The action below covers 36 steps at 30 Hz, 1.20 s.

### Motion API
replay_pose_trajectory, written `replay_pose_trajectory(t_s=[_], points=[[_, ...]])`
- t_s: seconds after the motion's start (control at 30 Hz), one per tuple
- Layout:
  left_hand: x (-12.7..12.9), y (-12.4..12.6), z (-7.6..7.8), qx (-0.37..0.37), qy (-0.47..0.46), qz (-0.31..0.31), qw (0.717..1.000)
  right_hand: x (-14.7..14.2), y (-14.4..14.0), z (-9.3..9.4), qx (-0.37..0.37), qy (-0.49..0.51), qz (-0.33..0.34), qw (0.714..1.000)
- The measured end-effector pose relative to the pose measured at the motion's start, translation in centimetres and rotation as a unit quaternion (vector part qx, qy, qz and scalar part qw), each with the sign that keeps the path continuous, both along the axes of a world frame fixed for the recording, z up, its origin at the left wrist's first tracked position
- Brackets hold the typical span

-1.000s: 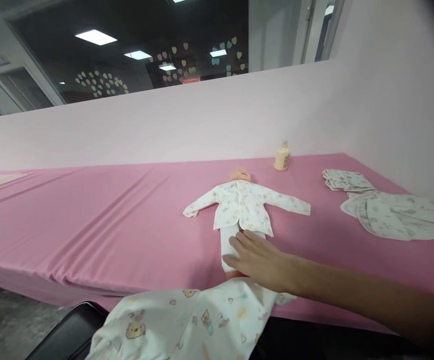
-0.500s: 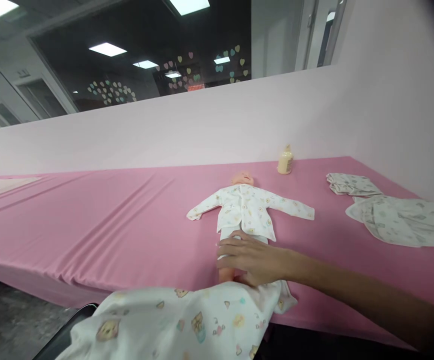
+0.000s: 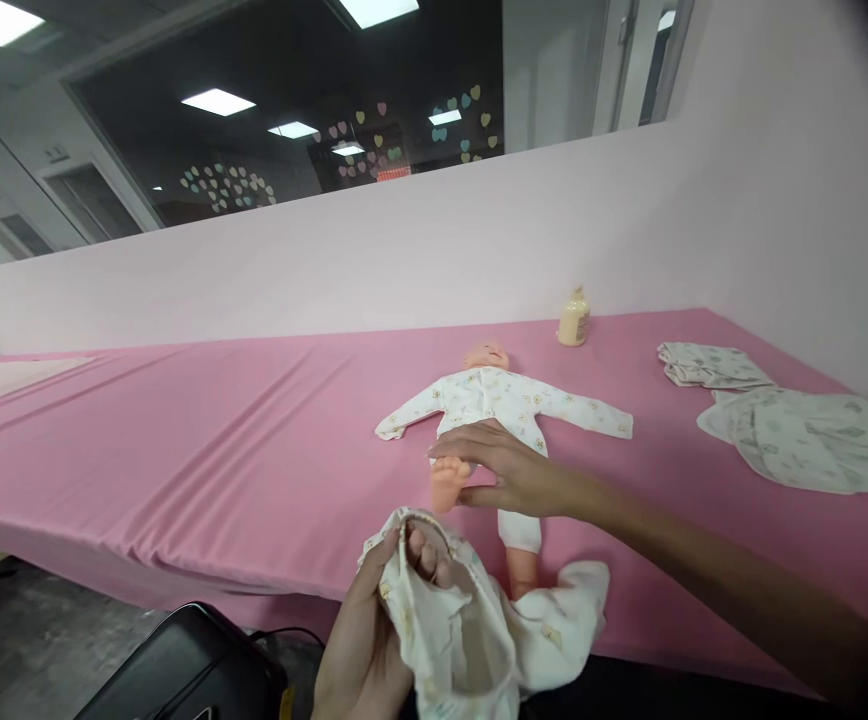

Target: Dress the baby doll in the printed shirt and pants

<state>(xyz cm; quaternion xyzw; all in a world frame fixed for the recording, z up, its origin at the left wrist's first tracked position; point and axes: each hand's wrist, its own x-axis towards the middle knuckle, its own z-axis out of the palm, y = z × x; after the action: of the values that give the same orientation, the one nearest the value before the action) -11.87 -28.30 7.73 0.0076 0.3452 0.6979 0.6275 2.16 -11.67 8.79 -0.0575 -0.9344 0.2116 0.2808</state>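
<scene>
A baby doll point(image 3: 490, 400) in a white printed top lies on its back on the pink table point(image 3: 216, 430), head toward the wall. My right hand point(image 3: 505, 470) grips the doll's left leg and lifts its bare foot point(image 3: 447, 480). The other leg point(image 3: 520, 545) lies flat, in a white legging. My left hand point(image 3: 374, 630) is at the table's near edge and holds bunched white printed baby trousers point(image 3: 471, 630), with fingers inside the waistband, just below the raised foot.
A small cream bottle point(image 3: 573, 318) stands by the pale pink wall behind the doll. Folded grey-printed cloths point(image 3: 786, 415) lie at the right. A black chair or case point(image 3: 179, 670) is below the table edge at the left.
My right hand went from resting flat on the doll's legs to lifting one leg. My left hand came into view and gathered the printed trousers open at the waistband.
</scene>
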Motion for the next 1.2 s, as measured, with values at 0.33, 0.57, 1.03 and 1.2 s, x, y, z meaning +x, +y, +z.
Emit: replay_pose_trajectory(t_s=[0.33,0.57,1.03,1.2], points=[[1.3,-1.1,-0.1,0.017,0.009,-0.022,1.000,-0.6,-1.6,-0.2,0.248,-0.050,-0.121,0.960],[2.0,-1.1,0.3,0.084,0.011,0.005,0.996,-1.0,-3.7,-0.9,0.343,-0.085,-0.143,0.925],[2.3,-3.9,0.8,0.057,0.087,0.022,0.994,-1.4,-4.6,-1.7,0.365,-0.099,-0.168,0.911],[3.1,-2.4,-0.1,0.072,0.076,0.026,0.994,-1.8,-5.4,-2.0,0.368,-0.093,-0.178,0.908]])
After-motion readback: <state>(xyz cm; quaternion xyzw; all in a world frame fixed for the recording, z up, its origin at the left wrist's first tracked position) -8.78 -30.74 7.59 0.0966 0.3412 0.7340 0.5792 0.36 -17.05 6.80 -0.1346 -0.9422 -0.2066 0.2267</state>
